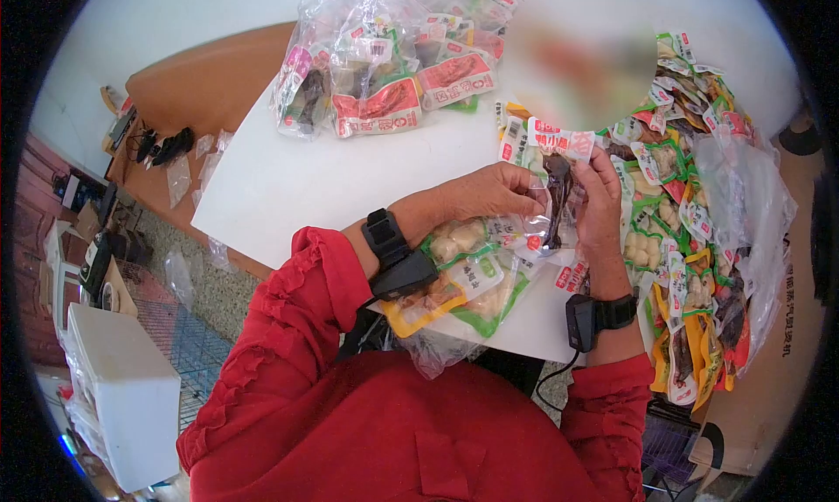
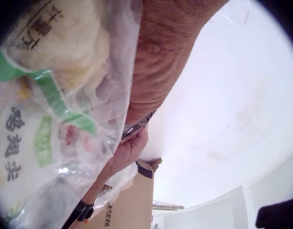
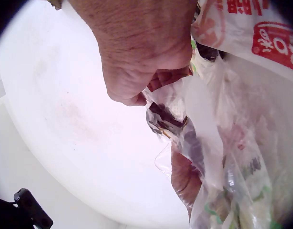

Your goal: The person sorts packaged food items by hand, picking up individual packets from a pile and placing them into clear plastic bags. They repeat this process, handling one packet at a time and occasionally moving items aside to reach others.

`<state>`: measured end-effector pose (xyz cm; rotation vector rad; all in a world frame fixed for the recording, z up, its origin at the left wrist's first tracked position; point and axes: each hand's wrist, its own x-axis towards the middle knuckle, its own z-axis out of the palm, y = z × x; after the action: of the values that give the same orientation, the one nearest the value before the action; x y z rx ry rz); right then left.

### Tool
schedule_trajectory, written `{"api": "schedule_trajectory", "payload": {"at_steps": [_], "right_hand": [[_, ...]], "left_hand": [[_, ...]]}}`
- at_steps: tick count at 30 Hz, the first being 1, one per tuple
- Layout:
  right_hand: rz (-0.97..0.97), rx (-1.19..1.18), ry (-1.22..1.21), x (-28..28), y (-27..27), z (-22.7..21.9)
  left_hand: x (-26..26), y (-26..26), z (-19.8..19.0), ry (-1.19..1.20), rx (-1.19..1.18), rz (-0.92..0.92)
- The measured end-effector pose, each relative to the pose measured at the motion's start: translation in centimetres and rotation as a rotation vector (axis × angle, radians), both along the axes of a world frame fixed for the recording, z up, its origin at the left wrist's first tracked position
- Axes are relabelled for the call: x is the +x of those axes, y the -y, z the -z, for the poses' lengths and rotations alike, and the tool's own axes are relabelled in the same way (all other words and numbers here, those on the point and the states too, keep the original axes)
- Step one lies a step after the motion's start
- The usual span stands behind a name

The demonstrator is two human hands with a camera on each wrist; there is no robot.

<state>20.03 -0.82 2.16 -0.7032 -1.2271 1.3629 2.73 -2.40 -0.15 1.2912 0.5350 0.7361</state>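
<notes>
In the head view, a clear vacuum packet with a dark brown drumstick (image 1: 556, 200) and a red-and-white label is held up between both hands. My left hand (image 1: 498, 194) pinches its left edge, fingers bent toward the thumb. On the other side, my right hand (image 1: 599, 196) grips the right edge near the label. The right wrist view shows the dark packet (image 3: 168, 117) just past the right hand (image 3: 141, 52). Under the left forearm lie several pale-food packets (image 1: 459, 240) with green and yellow trim. One green-trimmed packet (image 2: 46, 95) fills the near side of the left wrist view.
Clear zip bags (image 1: 376, 65) filled with packets stand at the back of the white table (image 1: 262, 166). To the right, a large heap of packets (image 1: 669, 214) lies beside a clear plastic bag (image 1: 743, 205) and a cardboard box (image 1: 791, 327). A brown bench (image 1: 210, 83) is behind left.
</notes>
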Motion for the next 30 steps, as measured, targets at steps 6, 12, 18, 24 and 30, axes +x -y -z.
{"api": "schedule_trajectory", "payload": {"at_steps": [6, 12, 18, 24, 30], "right_hand": [[-0.015, 0.014, -0.001, -0.1, 0.1, -0.1], [-0.015, 0.002, 0.023, 0.3, -0.3, 0.4], [-0.026, 0.005, 0.000, 0.2, -0.2, 0.3], [0.010, -0.037, -0.006, 0.4, -0.3, 0.4], [0.032, -0.068, -0.117, 1.0, -1.1, 1.3]], "left_hand": [[0.1, -0.1, 0.3, -0.043, 0.055, 0.001], [0.1, -0.2, 0.6, -0.029, 0.063, -0.008], [-0.1, 0.0, 0.2, -0.034, 0.017, -0.003], [0.1, 0.5, -0.8, -0.079, 0.014, -0.049], [0.0, 0.2, -0.7, -0.242, 0.067, -0.170]]}}
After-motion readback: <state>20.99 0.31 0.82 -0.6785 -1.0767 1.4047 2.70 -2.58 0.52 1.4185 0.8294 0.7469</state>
